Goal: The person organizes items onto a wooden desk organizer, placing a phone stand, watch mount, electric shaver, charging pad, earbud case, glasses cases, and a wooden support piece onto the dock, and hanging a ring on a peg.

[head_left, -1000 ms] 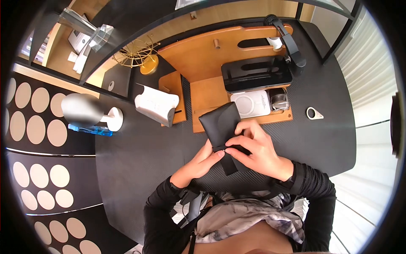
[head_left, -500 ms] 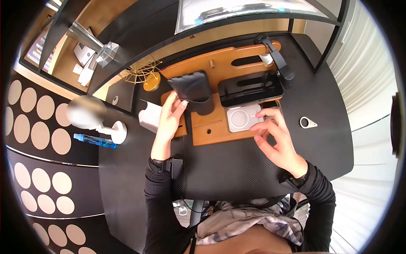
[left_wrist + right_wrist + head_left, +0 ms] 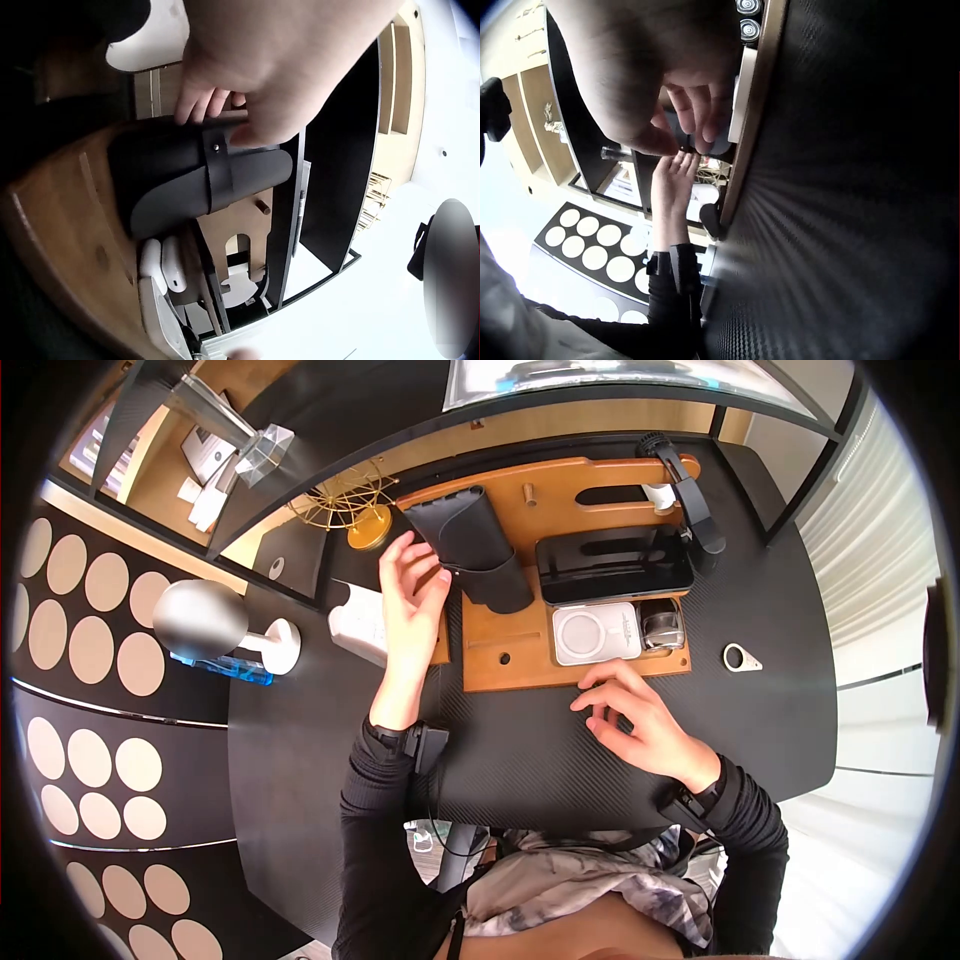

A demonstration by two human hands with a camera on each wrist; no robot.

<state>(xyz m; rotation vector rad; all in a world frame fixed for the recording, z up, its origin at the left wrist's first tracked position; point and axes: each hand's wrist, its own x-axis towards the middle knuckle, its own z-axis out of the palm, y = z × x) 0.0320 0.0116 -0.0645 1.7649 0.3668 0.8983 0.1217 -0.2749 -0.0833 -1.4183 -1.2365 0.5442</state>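
A black leather-look glasses case [image 3: 470, 540] with a strap and a small snap stands upright, leaning slightly, at the left of a wooden desk organizer [image 3: 535, 678]. My left hand [image 3: 410, 600] is beside its left side, fingers loosely spread and thumb tip right at the strap. In the left wrist view the case [image 3: 172, 187] stands on the wooden base, and the fingers of the left hand [image 3: 262, 67] show past its edge. Over the desk in front of the organizer hovers my right hand [image 3: 640, 725], fingers loosely bent and holding nothing.
On the organizer are a white charging pad [image 3: 618, 648], a black tray [image 3: 615, 565] and a dark watch-like thing on an arm [image 3: 700, 515]. A white holder [image 3: 358, 625] stands left of it. A ring-shaped tag [image 3: 742, 658] lies right. A shelf frame [image 3: 640, 412] crosses above.
The glasses case went from both hands in front of my body to standing on the organizer. My left hand has loosened from it. The right hand drew back from above the charging pad.
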